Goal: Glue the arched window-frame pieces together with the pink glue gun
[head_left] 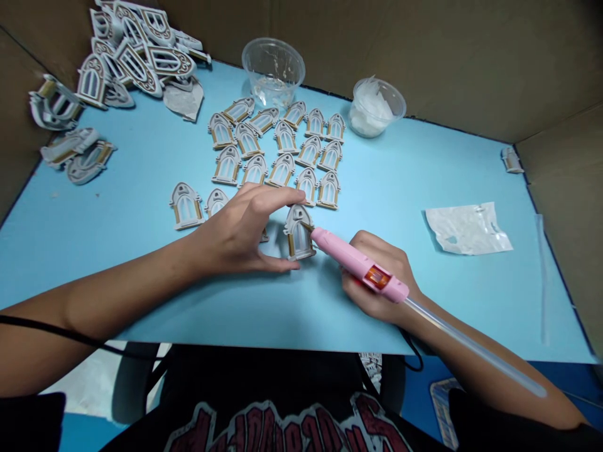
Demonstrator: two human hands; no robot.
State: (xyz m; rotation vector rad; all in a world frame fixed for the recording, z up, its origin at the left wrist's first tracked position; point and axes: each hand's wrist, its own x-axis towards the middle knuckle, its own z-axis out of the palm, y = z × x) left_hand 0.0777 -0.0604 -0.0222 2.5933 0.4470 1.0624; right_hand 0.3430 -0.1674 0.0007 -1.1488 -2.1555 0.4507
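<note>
My left hand (249, 229) grips a small arched window piece (299, 235), its forefinger at the top and its thumb at the bottom edge. In my right hand (379, 276) is a pink glue gun (351, 257) with a clear glue stick (475, 345) sticking out of its back end. The nozzle tip touches or hovers just over the upper part of the window piece; I cannot tell which. Beyond my left hand lie rows of similar window pieces (227, 165), grey and white with gold sides. My left hand partly covers a few of them.
A heap of larger arched frames (136, 63) fills the back left corner. Two clear plastic cups (273, 69) stand at the back, one with white scraps (372, 110). To the right lie a torn white sheet (468, 229), a loose glue stick (543, 279) and one small piece (511, 161). Cardboard walls surround the table.
</note>
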